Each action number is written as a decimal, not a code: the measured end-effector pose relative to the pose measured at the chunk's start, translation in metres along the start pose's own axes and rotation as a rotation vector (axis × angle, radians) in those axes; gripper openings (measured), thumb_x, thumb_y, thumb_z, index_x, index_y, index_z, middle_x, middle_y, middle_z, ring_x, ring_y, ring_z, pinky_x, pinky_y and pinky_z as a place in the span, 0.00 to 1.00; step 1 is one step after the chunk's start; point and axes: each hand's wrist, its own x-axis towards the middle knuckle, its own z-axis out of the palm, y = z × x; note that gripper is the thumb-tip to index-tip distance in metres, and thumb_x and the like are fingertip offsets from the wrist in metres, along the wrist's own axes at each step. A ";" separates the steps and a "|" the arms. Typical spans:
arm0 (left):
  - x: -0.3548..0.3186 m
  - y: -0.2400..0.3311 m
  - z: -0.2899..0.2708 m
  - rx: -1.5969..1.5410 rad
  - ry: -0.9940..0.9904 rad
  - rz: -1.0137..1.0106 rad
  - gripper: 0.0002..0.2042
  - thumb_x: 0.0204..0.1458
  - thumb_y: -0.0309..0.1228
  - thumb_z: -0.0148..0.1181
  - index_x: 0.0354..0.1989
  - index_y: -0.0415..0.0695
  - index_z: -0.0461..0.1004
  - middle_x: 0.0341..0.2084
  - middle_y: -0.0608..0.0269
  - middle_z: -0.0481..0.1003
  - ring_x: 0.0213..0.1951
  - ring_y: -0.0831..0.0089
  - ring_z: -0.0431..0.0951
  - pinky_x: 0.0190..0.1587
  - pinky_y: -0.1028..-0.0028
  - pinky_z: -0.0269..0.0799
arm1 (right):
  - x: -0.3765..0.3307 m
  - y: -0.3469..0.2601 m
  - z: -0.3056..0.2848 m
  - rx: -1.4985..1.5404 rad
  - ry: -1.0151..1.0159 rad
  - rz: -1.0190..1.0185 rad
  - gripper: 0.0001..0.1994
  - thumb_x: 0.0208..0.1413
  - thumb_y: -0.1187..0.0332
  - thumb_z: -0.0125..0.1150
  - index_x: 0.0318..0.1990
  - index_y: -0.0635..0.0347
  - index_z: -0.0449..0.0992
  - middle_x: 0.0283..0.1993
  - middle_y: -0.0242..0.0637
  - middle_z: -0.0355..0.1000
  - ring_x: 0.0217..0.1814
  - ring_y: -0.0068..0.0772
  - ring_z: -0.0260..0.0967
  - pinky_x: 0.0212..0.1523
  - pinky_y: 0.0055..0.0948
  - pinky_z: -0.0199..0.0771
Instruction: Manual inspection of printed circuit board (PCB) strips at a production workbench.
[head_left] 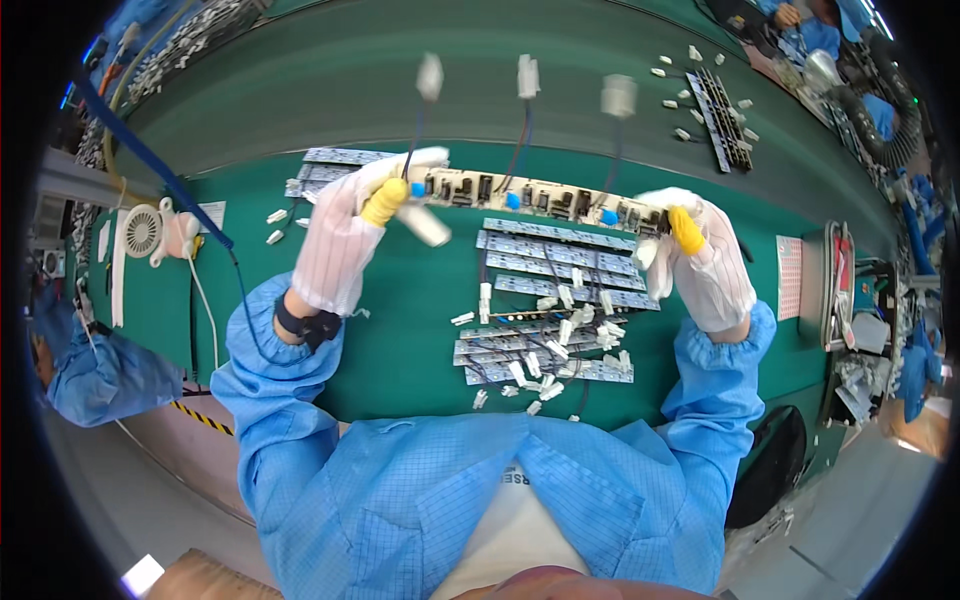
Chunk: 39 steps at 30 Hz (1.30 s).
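You hold a long, narrow circuit board (540,195) up in the air above the green tabletop (400,330), one end in each of your hands. Your left hand (345,235), in a white glove with a yellow cot on the thumb, is closed around the board's left end; your right hand (705,260), gloved the same way, pinches the right end between thumb and fingers. The board lies almost level, tilting slightly down toward your right, and carries dark components and a few blue round parts along its face.

Three thin wires rise from the board, each ending in a white connector (528,76) (they show blurred, so their exact shape is hard to tell). A further white piece (428,226) sits just below your left thumb; whether you grip it or it hangs from the board cannot be told.

Beneath the board, between your forearms, a pile of similar boards (550,320) lies on the tabletop, tangled with wires and white connectors. More boards (335,160) lie beyond your left hand, and another strip with loose white connectors (722,105) sits far off to your right. A small white fan (145,230) stands at the left edge.
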 end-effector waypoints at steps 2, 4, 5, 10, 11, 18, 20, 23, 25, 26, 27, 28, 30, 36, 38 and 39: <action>0.004 0.020 0.005 -0.671 -0.143 -0.096 0.24 0.62 0.46 0.44 0.54 0.37 0.68 0.42 0.58 0.76 0.40 0.74 0.75 0.45 0.74 0.70 | 0.005 -0.008 0.009 -0.137 0.031 0.009 0.25 0.52 0.54 0.60 0.51 0.65 0.68 0.30 0.37 0.72 0.23 0.21 0.69 0.22 0.16 0.68; 0.003 0.007 0.020 -0.983 -0.103 -0.024 0.21 0.62 0.43 0.47 0.52 0.38 0.70 0.39 0.60 0.76 0.39 0.77 0.74 0.46 0.76 0.69 | 0.004 -0.017 0.012 -0.205 0.025 0.107 0.27 0.49 0.55 0.64 0.53 0.64 0.68 0.36 0.37 0.70 0.29 0.22 0.70 0.26 0.16 0.69; 0.005 -0.003 0.018 -0.700 -0.038 -0.027 0.18 0.62 0.39 0.48 0.51 0.38 0.71 0.38 0.60 0.76 0.39 0.76 0.74 0.47 0.76 0.69 | 0.005 -0.016 0.012 -0.179 0.031 0.086 0.27 0.49 0.55 0.64 0.53 0.64 0.68 0.36 0.37 0.70 0.29 0.22 0.70 0.26 0.16 0.69; 0.044 -0.034 -0.041 -0.132 0.335 -0.040 0.08 0.58 0.22 0.48 0.40 0.36 0.74 0.36 0.61 0.77 0.40 0.72 0.77 0.44 0.78 0.71 | 0.009 -0.003 0.001 -0.328 -0.024 0.030 0.27 0.52 0.58 0.64 0.55 0.64 0.66 0.41 0.39 0.72 0.34 0.26 0.72 0.30 0.20 0.74; 0.050 -0.049 -0.060 -0.151 0.323 -0.153 0.08 0.57 0.21 0.49 0.39 0.35 0.75 0.36 0.60 0.77 0.40 0.72 0.77 0.45 0.77 0.71 | 0.010 -0.003 0.001 -0.352 -0.054 0.029 0.26 0.52 0.60 0.63 0.56 0.64 0.65 0.42 0.39 0.72 0.34 0.27 0.73 0.31 0.20 0.75; 0.056 -0.103 -0.076 0.875 0.192 0.088 0.11 0.51 0.25 0.56 0.43 0.49 0.77 0.38 0.60 0.77 0.44 0.64 0.75 0.49 0.68 0.69 | 0.011 -0.007 -0.001 -0.324 -0.082 0.104 0.21 0.55 0.64 0.59 0.55 0.64 0.66 0.42 0.39 0.72 0.36 0.27 0.73 0.32 0.21 0.77; 0.056 -0.085 -0.063 0.952 0.145 0.056 0.15 0.50 0.24 0.57 0.46 0.54 0.76 0.44 0.59 0.75 0.49 0.60 0.72 0.52 0.66 0.67 | 0.010 -0.008 0.001 -0.328 -0.072 0.074 0.20 0.57 0.64 0.58 0.54 0.63 0.67 0.41 0.38 0.72 0.36 0.27 0.73 0.32 0.21 0.77; 0.058 -0.083 -0.038 0.711 0.070 0.238 0.18 0.52 0.24 0.54 0.52 0.52 0.72 0.47 0.58 0.72 0.53 0.60 0.70 0.56 0.65 0.65 | 0.007 -0.002 -0.002 -0.290 -0.064 0.039 0.20 0.58 0.62 0.58 0.54 0.63 0.67 0.42 0.38 0.72 0.36 0.26 0.73 0.32 0.21 0.76; 0.053 -0.081 -0.034 0.821 -0.132 0.299 0.17 0.52 0.24 0.54 0.52 0.49 0.71 0.47 0.58 0.72 0.52 0.60 0.70 0.55 0.65 0.66 | 0.008 -0.001 -0.002 -0.293 -0.078 0.043 0.21 0.58 0.61 0.58 0.54 0.63 0.67 0.42 0.38 0.73 0.36 0.26 0.72 0.33 0.21 0.76; 0.050 -0.077 -0.035 0.818 -0.134 0.297 0.17 0.52 0.24 0.54 0.52 0.49 0.71 0.47 0.58 0.72 0.52 0.60 0.70 0.55 0.65 0.66 | 0.008 -0.002 -0.002 -0.293 -0.081 0.042 0.21 0.58 0.60 0.59 0.54 0.63 0.67 0.42 0.37 0.73 0.36 0.26 0.72 0.33 0.21 0.76; 0.048 -0.070 -0.037 0.814 -0.162 0.201 0.18 0.51 0.23 0.54 0.52 0.49 0.71 0.47 0.59 0.72 0.52 0.60 0.70 0.54 0.64 0.66 | 0.009 -0.003 -0.002 -0.293 -0.080 0.046 0.21 0.58 0.60 0.59 0.54 0.63 0.67 0.42 0.37 0.73 0.36 0.26 0.72 0.33 0.21 0.76; 0.045 -0.066 -0.038 0.809 -0.193 0.106 0.18 0.50 0.23 0.54 0.51 0.49 0.72 0.47 0.59 0.73 0.51 0.60 0.71 0.53 0.64 0.67 | 0.009 -0.004 -0.001 -0.318 -0.087 0.046 0.21 0.58 0.60 0.59 0.54 0.63 0.67 0.42 0.37 0.73 0.35 0.26 0.72 0.33 0.22 0.76; 0.035 -0.070 -0.038 0.766 -0.168 0.200 0.21 0.47 0.18 0.52 0.51 0.48 0.72 0.45 0.57 0.74 0.48 0.56 0.72 0.50 0.63 0.68 | 0.010 -0.006 -0.001 -0.340 -0.091 0.049 0.21 0.58 0.59 0.59 0.54 0.63 0.67 0.42 0.37 0.73 0.35 0.25 0.72 0.33 0.22 0.75; 0.020 -0.055 -0.046 0.755 -0.240 0.049 0.25 0.41 0.10 0.44 0.49 0.44 0.73 0.40 0.48 0.75 0.43 0.50 0.74 0.47 0.64 0.71 | 0.009 0.000 -0.003 -0.339 -0.100 0.059 0.21 0.58 0.59 0.58 0.53 0.63 0.68 0.41 0.37 0.74 0.34 0.25 0.73 0.33 0.22 0.76; 0.021 -0.064 -0.055 0.695 -0.201 0.095 0.24 0.42 0.12 0.43 0.46 0.45 0.75 0.40 0.50 0.76 0.41 0.51 0.76 0.48 0.64 0.71 | 0.008 -0.003 -0.002 -0.336 -0.104 0.084 0.21 0.58 0.58 0.58 0.53 0.64 0.68 0.41 0.37 0.74 0.34 0.25 0.73 0.34 0.22 0.76; 0.022 -0.066 -0.058 0.673 -0.161 0.140 0.24 0.44 0.13 0.42 0.46 0.48 0.75 0.40 0.51 0.75 0.39 0.52 0.76 0.48 0.63 0.70 | 0.007 -0.003 -0.002 -0.336 -0.108 0.083 0.21 0.58 0.58 0.58 0.53 0.64 0.68 0.41 0.37 0.74 0.34 0.25 0.73 0.34 0.22 0.76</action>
